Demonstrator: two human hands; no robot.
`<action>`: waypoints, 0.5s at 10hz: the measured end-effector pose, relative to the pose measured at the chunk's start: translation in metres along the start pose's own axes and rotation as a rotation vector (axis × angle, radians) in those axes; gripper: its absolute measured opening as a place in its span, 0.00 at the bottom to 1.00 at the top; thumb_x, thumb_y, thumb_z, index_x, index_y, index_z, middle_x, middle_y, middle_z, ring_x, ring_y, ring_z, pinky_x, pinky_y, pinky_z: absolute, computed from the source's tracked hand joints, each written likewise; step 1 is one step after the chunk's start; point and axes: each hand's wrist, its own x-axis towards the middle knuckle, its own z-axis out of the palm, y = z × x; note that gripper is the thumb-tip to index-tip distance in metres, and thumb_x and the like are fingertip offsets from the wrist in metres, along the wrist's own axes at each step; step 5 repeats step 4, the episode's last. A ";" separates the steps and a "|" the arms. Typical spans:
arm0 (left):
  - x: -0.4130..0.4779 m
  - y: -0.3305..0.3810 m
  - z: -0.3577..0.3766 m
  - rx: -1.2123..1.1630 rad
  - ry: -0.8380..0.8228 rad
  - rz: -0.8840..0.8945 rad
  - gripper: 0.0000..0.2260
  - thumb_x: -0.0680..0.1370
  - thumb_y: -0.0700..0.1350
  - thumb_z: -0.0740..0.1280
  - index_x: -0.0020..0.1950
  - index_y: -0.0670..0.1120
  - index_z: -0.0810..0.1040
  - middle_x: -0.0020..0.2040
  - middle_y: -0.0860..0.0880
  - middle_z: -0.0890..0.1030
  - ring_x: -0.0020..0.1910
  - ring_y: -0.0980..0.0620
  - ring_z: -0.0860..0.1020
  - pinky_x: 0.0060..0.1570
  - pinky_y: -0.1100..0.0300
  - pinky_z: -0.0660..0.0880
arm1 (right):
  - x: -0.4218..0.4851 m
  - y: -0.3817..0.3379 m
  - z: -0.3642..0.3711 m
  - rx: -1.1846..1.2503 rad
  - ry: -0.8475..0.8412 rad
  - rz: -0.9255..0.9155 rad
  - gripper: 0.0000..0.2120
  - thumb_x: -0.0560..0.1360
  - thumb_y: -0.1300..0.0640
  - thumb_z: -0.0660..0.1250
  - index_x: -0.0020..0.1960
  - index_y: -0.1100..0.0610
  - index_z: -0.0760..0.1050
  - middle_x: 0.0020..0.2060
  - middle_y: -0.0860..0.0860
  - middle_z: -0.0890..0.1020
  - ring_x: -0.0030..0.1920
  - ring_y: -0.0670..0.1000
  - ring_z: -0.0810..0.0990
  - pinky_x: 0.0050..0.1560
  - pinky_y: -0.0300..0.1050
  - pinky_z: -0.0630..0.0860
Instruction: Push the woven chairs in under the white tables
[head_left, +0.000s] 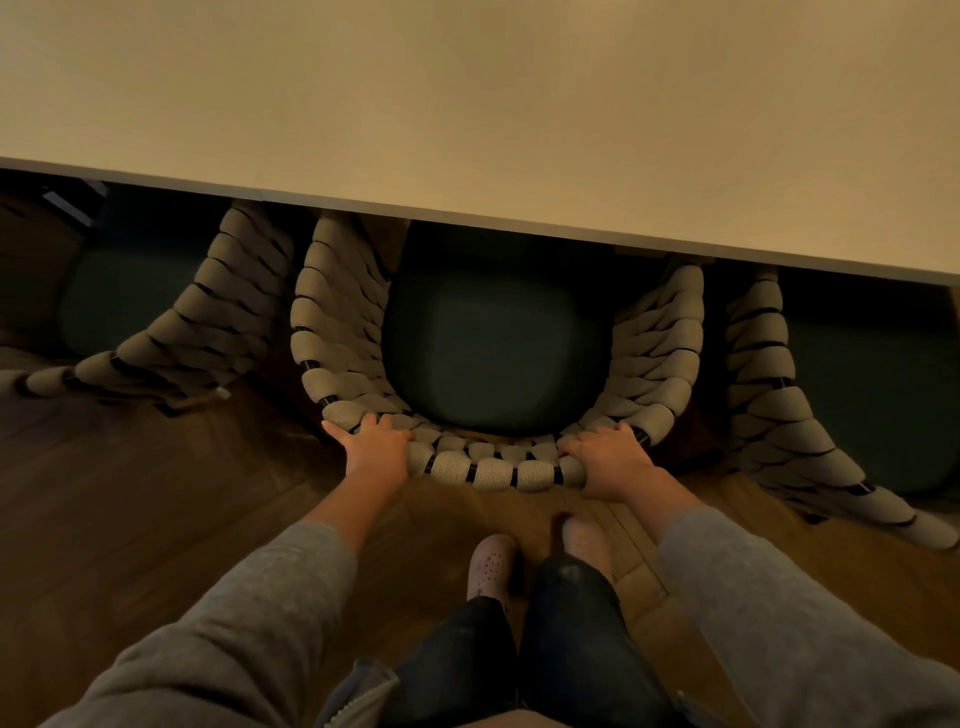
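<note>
A woven chair (493, 470) with a beige rope back and a dark green seat cushion (496, 338) stands straight ahead, its front tucked under the white table (519, 119). My left hand (371, 449) grips the top rim of the chair back at its left. My right hand (605, 460) grips the same rim at its right, fingers curled over the weave. The table's edge hides the chair's front and the ends of its arms.
A second woven chair (208, 322) stands to the left and a third (789, 395) to the right, both partly under the table. Wooden floor (156, 493) lies below me. My feet in pale perforated shoes (491, 564) stand just behind the middle chair.
</note>
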 end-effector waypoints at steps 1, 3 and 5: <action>-0.001 -0.001 -0.010 -0.003 -0.099 0.021 0.32 0.75 0.57 0.69 0.77 0.57 0.61 0.76 0.47 0.60 0.75 0.42 0.55 0.67 0.24 0.49 | 0.008 0.006 -0.010 0.062 -0.197 -0.027 0.40 0.69 0.31 0.68 0.75 0.45 0.62 0.71 0.51 0.68 0.71 0.57 0.64 0.72 0.61 0.57; -0.009 -0.014 -0.042 -0.202 -0.255 0.100 0.36 0.74 0.66 0.65 0.78 0.55 0.60 0.77 0.47 0.61 0.77 0.41 0.56 0.72 0.31 0.47 | 0.043 0.010 -0.048 0.348 -0.246 -0.006 0.42 0.67 0.27 0.66 0.75 0.46 0.63 0.73 0.54 0.64 0.72 0.57 0.64 0.69 0.55 0.66; -0.021 -0.017 -0.048 -0.407 -0.165 0.105 0.32 0.75 0.65 0.64 0.77 0.55 0.63 0.75 0.48 0.65 0.74 0.44 0.62 0.73 0.43 0.60 | 0.067 -0.001 -0.080 0.143 -0.166 -0.095 0.38 0.70 0.32 0.67 0.74 0.47 0.64 0.72 0.54 0.66 0.71 0.58 0.66 0.69 0.55 0.67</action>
